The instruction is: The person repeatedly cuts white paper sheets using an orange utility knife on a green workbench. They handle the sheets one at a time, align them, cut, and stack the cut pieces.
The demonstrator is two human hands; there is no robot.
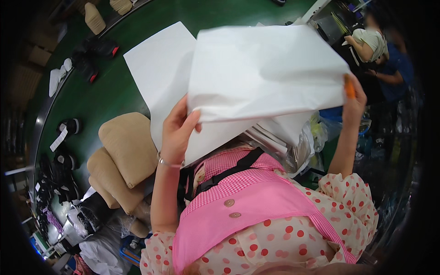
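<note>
A large white sheet of paper (266,68) is stretched between my two hands, above the green work surface. My left hand (179,126) pinches its lower left corner, thumb in front. On the sheet's right edge my right hand (355,96) is closed, with something orange (349,86) on or beside its thumb. Behind and to the left, another white sheet (160,57) lies on the green surface and runs under the held one. The fingers behind the held sheet are hidden.
Tan molded paper shoe inserts (130,146) are piled left of my left forearm. Black shoes (89,55) stand along the curved table edge. Clear plastic bags (305,146) lie near my right side. At the far right a person in blue (396,73) is at work.
</note>
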